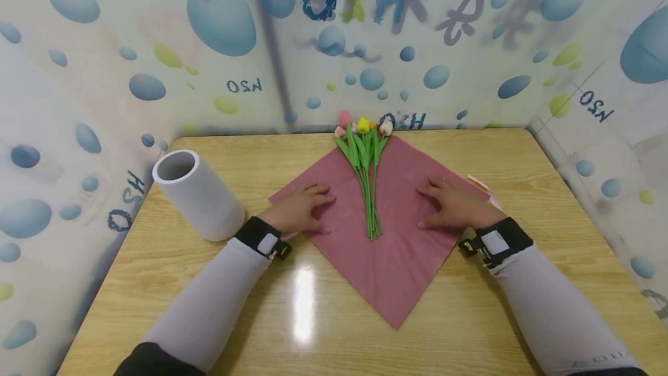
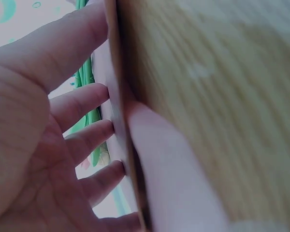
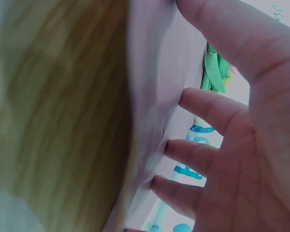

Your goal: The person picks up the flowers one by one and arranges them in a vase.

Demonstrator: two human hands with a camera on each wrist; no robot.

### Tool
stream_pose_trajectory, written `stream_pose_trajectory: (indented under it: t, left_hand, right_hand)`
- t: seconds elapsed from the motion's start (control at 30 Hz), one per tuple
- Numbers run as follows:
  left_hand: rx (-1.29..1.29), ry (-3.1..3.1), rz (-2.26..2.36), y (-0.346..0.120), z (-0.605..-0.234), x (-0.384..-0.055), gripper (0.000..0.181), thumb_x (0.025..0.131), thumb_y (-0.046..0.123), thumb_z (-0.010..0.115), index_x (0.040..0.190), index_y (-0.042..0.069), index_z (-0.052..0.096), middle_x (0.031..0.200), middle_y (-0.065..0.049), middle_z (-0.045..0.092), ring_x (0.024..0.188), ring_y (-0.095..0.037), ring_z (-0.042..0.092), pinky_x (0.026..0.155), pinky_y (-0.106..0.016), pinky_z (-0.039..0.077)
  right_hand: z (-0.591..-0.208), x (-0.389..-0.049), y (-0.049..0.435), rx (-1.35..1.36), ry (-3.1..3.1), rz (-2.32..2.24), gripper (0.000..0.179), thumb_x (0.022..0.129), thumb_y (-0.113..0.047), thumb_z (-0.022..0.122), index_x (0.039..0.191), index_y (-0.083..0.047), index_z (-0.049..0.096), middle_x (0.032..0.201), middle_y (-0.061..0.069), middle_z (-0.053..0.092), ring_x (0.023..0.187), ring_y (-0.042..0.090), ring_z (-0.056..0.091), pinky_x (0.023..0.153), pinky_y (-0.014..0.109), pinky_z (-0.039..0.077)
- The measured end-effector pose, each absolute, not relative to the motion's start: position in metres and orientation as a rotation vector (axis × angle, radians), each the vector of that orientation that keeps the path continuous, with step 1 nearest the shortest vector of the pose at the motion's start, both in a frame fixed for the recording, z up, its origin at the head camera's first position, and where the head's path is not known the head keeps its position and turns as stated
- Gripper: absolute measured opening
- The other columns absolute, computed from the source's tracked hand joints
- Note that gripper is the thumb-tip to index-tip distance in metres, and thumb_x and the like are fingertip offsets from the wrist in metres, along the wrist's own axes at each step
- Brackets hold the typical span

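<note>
Left hand (image 1: 298,209) and right hand (image 1: 453,205): released, fingers spread, fingertips touching the mauve paper (image 1: 394,274) near its side corners.

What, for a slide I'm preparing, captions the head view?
Left hand and right hand touch a square mauve sheet beneath multicoloured tulips, near a white cylindrical vase.

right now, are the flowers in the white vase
No, the flowers lie on the pink paper, apart from the white vase.
</note>
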State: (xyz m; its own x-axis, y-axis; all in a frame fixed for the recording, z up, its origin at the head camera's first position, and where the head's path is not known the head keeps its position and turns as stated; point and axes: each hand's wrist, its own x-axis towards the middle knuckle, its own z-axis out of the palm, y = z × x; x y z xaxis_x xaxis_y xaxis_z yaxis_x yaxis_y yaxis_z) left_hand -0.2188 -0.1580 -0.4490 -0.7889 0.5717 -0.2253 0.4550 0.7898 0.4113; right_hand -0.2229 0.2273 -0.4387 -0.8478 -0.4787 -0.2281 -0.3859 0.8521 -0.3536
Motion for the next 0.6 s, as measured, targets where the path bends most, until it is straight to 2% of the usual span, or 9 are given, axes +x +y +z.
stream_pose_trajectory:
  t: [0.6]
  left_hand:
    - [0.718, 2.616, 0.519, -0.154, -0.451, -0.233, 0.079, 0.09, 0.042, 0.08, 0.158, 0.02, 0.046, 0.172, -0.004, 0.028, 0.161, -0.033, 0.015, 0.129, -0.054, 0.019]
  right_hand:
    - [-0.443, -0.237, 0.233, -0.602, 2.709, -0.421, 0.093, 0.085, -0.049, 0.082, 0.157, -0.006, 0.043, 0.166, 0.032, 0.026, 0.153, 0.049, 0.025, 0.119, 0.061, 0.037]
